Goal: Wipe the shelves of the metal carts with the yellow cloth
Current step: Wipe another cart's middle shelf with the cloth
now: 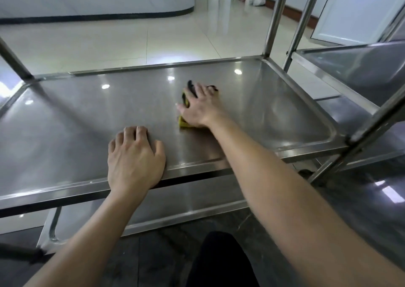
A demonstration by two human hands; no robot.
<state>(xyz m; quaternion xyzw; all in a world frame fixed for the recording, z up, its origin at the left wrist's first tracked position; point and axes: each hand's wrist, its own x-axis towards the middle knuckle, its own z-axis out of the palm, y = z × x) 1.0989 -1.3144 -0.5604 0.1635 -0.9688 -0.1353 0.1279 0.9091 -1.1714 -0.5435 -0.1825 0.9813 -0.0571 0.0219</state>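
- The left hand [135, 157] rests on the front edge of the shelf [76, 115], fingers a little bent, holding nothing.
- Farther in on the shelf, the right hand [199, 109] presses flat, fingers spread, on the yellow cloth [183, 122].

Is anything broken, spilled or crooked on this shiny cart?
Nothing stands out. The shelf looks flat and undented, with no spill, only light glints. The right hand presses the yellow cloth flat on it, and the left hand rests on the front rim. The dark shapes by the right fingertips are too unclear to name.
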